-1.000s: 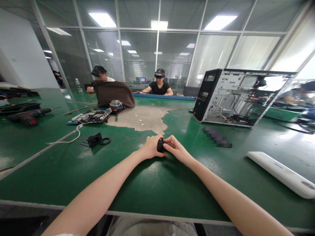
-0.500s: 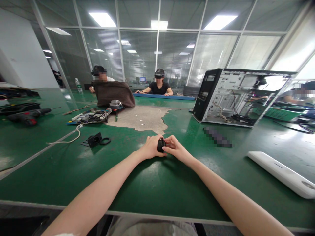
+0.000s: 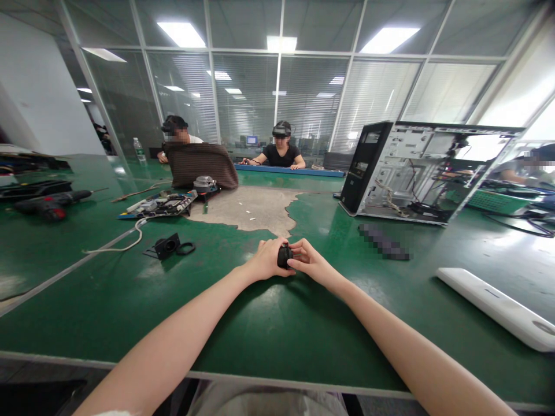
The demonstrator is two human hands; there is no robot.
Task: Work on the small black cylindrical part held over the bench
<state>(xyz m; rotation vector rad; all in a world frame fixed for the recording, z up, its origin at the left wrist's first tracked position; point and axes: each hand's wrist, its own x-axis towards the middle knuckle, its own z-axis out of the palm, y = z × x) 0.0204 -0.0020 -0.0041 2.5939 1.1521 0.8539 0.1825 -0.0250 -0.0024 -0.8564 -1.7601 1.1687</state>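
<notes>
A small black round part (image 3: 284, 256) is held between my two hands, just over the green tabletop (image 3: 277, 323). My left hand (image 3: 269, 259) wraps round it from the left, thumb below. From the right, my right hand (image 3: 309, 259) pinches its side with thumb and fingertips. To the left on the table lie a black bracket-like part (image 3: 166, 247) and a black ring (image 3: 186, 248) beside it.
An open computer case (image 3: 403, 173) stands at the back right, with a white long device (image 3: 494, 306) at the right. Circuit boards (image 3: 160, 205) and a drill (image 3: 52, 205) lie left. Two people sit across the table; another is far right.
</notes>
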